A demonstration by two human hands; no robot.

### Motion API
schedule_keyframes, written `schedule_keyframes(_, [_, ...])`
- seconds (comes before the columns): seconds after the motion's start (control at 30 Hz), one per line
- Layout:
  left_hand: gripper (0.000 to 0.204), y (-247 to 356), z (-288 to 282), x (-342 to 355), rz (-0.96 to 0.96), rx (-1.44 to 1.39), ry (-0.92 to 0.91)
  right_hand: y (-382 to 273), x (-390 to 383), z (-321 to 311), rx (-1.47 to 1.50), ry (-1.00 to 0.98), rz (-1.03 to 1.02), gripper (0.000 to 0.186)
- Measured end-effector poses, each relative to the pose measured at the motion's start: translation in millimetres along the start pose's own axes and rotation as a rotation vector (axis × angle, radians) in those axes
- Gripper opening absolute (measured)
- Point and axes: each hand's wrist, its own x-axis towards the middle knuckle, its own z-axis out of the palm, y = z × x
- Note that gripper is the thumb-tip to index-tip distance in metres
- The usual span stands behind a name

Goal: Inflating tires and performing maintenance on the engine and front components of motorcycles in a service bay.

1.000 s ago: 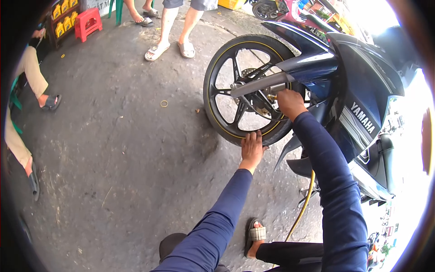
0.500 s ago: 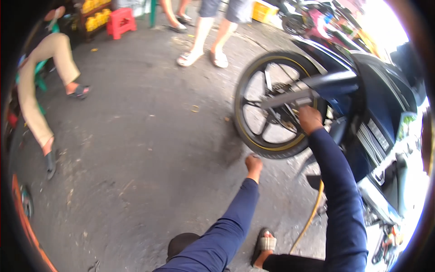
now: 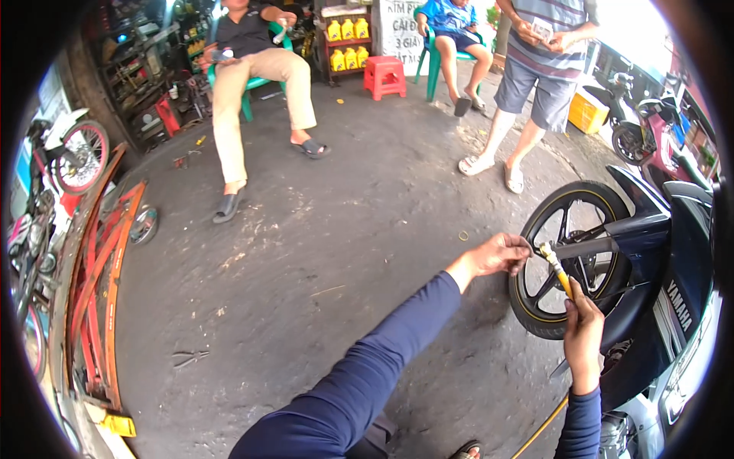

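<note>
My right hand (image 3: 584,327) is closed around a yellow hose (image 3: 563,280) with a brass-coloured fitting (image 3: 547,254) at its upper end. Just left of that fitting, my left hand (image 3: 495,255) has thumb and fingers pinched together; anything between them is too small to make out. Both hands are in front of the motorcycle wheel (image 3: 520,302), which has a black tyre with a thin yellow line and dark spokes. The wheel belongs to a dark blue motorcycle (image 3: 664,306) at the right. Below my right hand the hose (image 3: 539,430) runs down toward my foot.
Pliers (image 3: 189,357) lie on the dark ground at left, near an orange-red metal frame (image 3: 115,298). People sit on green chairs (image 3: 441,61) beyond; another person (image 3: 527,99) stands behind the wheel. A red stool (image 3: 384,76) and yellow crate (image 3: 587,111) are farther back.
The view has swung left and up. My left hand has left the tyre's lower edge, my right hand has come away from the bar across the wheel, and the hose end now shows in my right hand.
</note>
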Motion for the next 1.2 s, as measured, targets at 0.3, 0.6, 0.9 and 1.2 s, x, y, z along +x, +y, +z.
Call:
schedule_keyframes(0.3, [0.019, 108, 52, -93, 0.069, 0.360, 0.373, -30, 7, 32, 0.401, -0.142, -0.149, 0.037])
schedule_keyframes(0.6, [0.018, 76, 69, -91, -0.302, 1.111, 0.404, 3, -28, 36, 0.439, -0.608, -0.083, 0.037])
schedule_keyframes(0.9, [0.018, -32, 50, -73, -0.541, 1.190, 0.242, 137, -268, 123, 0.294, -1.389, 0.157, 0.033])
schedule_keyframes(1.2, [0.017, -158, 42, -45, -0.312, 1.178, 0.031, 143, -276, 26, 0.186, -0.559, 0.378, 0.025])
